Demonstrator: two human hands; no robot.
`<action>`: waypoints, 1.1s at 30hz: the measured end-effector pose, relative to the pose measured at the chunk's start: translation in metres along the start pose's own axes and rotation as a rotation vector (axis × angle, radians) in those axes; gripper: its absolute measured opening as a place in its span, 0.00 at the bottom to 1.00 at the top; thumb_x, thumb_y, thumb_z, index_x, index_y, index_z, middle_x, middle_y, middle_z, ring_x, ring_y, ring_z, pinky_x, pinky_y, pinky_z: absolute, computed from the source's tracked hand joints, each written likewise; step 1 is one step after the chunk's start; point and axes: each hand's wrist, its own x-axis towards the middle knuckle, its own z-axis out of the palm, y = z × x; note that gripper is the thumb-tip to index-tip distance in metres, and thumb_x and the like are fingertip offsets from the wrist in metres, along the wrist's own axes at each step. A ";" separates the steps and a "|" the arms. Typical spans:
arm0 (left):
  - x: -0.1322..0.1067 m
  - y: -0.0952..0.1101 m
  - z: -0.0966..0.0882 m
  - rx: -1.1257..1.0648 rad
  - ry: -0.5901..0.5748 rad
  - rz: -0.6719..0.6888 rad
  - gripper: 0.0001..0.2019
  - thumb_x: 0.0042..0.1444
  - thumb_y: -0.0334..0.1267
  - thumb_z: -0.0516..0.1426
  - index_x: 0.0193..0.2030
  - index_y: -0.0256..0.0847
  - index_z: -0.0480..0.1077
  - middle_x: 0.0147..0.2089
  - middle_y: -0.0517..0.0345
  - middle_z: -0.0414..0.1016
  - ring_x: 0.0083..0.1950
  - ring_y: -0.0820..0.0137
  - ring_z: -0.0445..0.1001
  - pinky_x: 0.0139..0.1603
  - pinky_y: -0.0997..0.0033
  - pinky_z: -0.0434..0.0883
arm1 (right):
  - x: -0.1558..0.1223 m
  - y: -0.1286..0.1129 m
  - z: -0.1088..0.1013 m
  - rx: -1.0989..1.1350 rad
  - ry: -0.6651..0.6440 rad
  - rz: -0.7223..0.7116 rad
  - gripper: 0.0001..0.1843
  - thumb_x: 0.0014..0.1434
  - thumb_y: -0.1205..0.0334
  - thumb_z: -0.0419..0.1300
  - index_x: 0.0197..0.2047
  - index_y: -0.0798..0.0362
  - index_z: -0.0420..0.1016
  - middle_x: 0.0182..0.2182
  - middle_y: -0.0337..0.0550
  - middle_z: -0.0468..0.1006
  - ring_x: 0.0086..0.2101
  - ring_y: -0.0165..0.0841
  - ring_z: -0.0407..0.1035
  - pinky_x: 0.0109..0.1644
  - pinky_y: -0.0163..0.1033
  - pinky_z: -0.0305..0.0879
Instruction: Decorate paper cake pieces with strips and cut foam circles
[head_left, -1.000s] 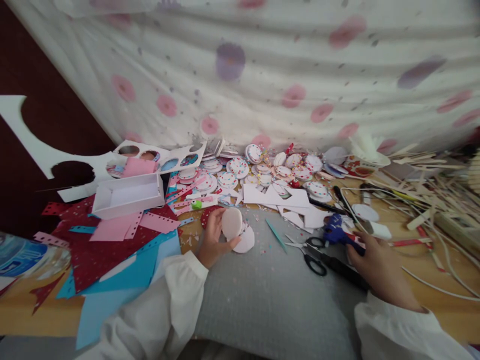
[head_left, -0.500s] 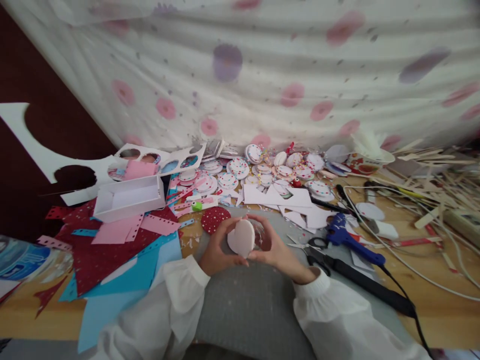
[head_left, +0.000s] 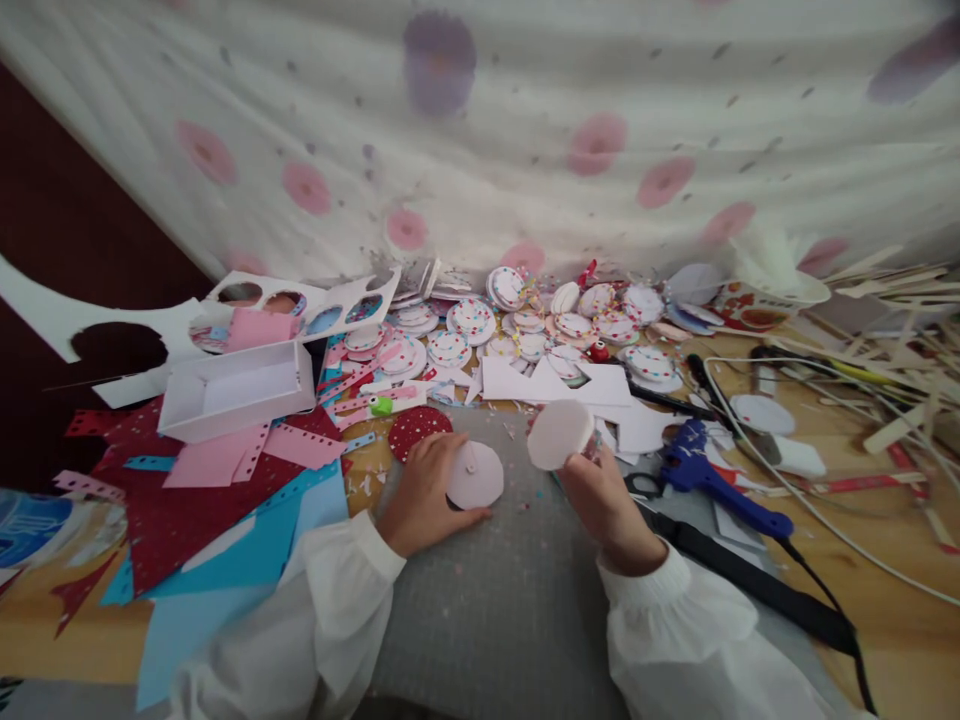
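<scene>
My left hand (head_left: pixel 424 495) is curled round the edge of a pale round disc (head_left: pixel 478 478), its thumb along the lower rim and its fingers at the upper left. A small round mark shows near the disc's middle. I cannot tell whether this disc rests on the grey cutting mat (head_left: pixel 495 610) or is just above it. In my right hand (head_left: pixel 607 510) a second white disc (head_left: pixel 559 436) is pinched at its lower right edge, tilted and raised over the mat. Just behind my left hand lies a dark red dotted circle (head_left: pixel 415 428).
Several decorated white discs (head_left: pixel 472 320) are heaped at the back. A blue glue gun (head_left: pixel 724 490), scissors (head_left: pixel 645 485) and a white cable (head_left: pixel 832 545) lie right. Left are a white box (head_left: pixel 236 400) and coloured sheets (head_left: pixel 202 500). Wooden sticks (head_left: pixel 900 350) pile up at far right.
The white pieces held together between both hands have come apart into two discs. My right hand has moved right with one; the other is at my left hand. The camera view has shifted slightly.
</scene>
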 end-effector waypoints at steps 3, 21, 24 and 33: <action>-0.002 0.002 0.000 -0.066 0.042 0.014 0.41 0.41 0.45 0.70 0.60 0.41 0.58 0.58 0.42 0.66 0.61 0.48 0.64 0.61 0.42 0.62 | 0.001 -0.001 0.002 -0.082 -0.117 0.114 0.28 0.51 0.43 0.67 0.50 0.49 0.71 0.48 0.50 0.79 0.49 0.44 0.72 0.53 0.48 0.67; -0.006 0.000 0.000 -1.059 0.128 0.052 0.40 0.40 0.52 0.71 0.61 0.47 0.66 0.65 0.44 0.66 0.67 0.50 0.63 0.65 0.50 0.64 | -0.011 0.005 0.021 -0.071 -0.419 0.251 0.37 0.43 0.57 0.75 0.54 0.44 0.63 0.56 0.44 0.71 0.53 0.37 0.70 0.58 0.45 0.68; -0.008 0.001 -0.001 -1.007 0.114 0.039 0.42 0.39 0.51 0.72 0.62 0.47 0.66 0.66 0.43 0.65 0.68 0.49 0.62 0.65 0.47 0.64 | -0.012 0.009 0.024 -0.079 -0.389 0.231 0.36 0.44 0.58 0.75 0.54 0.44 0.64 0.55 0.44 0.71 0.53 0.37 0.70 0.59 0.46 0.68; -0.007 0.002 -0.002 -0.910 0.070 0.111 0.43 0.39 0.52 0.71 0.63 0.51 0.65 0.66 0.45 0.65 0.68 0.50 0.62 0.68 0.45 0.61 | -0.012 0.015 0.026 -0.079 -0.360 0.208 0.35 0.42 0.58 0.76 0.52 0.44 0.67 0.51 0.43 0.74 0.49 0.37 0.73 0.55 0.45 0.72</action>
